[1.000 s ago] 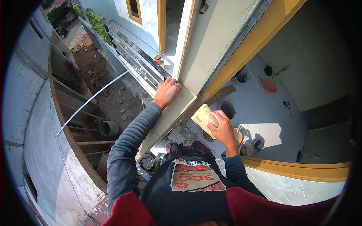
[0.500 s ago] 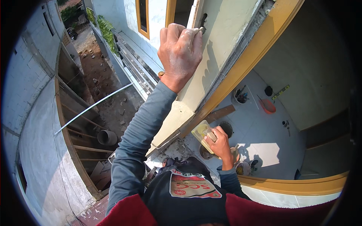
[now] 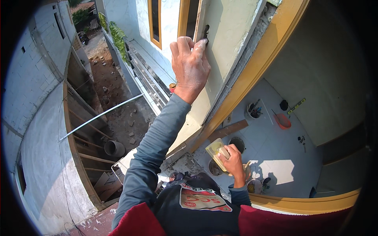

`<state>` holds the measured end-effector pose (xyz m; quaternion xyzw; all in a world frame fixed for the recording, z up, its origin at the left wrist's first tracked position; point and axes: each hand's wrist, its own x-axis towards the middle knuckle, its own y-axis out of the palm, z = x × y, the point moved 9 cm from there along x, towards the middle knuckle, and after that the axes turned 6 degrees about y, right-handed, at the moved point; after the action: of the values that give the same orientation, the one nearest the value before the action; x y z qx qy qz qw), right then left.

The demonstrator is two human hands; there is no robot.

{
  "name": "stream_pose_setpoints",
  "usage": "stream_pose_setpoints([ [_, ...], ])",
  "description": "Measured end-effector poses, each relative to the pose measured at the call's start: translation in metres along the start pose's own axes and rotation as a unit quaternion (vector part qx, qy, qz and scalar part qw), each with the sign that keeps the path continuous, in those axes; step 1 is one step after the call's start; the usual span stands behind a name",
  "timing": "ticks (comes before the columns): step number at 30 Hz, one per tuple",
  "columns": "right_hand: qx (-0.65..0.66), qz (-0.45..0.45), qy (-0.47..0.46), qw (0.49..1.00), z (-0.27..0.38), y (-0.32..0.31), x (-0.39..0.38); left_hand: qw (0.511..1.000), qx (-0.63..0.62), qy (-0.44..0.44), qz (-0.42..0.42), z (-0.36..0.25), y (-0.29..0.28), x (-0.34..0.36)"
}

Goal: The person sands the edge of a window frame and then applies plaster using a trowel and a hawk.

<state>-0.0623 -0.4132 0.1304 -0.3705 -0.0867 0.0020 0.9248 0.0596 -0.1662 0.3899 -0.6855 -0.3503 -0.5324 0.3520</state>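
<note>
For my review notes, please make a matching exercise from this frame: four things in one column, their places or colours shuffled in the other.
Column one
1. Hand float
2. Left hand
3. Shallow pan
4. Long thin pole

Column two
A. Reddish-orange, on the tiled floor
B. Crosses over the dirt strip in this view
C. Held in the right hand
D. Raised near the edge of the cream wall

Right pairs: 1-C, 2-D, 3-A, 4-B

right of left fingers (image 3: 199, 47): wall (image 3: 225, 41), yellow frame (image 3: 252, 81) block | left: passable
</note>
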Motion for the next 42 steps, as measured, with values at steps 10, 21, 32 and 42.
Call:
stream_pose_setpoints([
  [10, -0.008, 0.017, -0.019, 1.000, 0.004, 0.011, 0.007, 0.980, -0.095, -0.056, 0.164, -0.001, 0.008, -0.019],
  [21, -0.022, 0.014, -0.016, 1.000, 0.010, 0.011, 0.007, 0.973, -0.083, -0.049, 0.209, 0.005, 0.000, -0.015],
  [32, -0.022, 0.011, -0.038, 0.999, 0.034, 0.009, 0.011, 0.968, -0.112, -0.032, 0.224, 0.011, 0.005, -0.019],
  [42, -0.015, 0.000, -0.013, 1.000, 0.022, 0.009, -0.003, 0.974, -0.054, 0.001, 0.222, 0.010, 0.011, -0.016],
])
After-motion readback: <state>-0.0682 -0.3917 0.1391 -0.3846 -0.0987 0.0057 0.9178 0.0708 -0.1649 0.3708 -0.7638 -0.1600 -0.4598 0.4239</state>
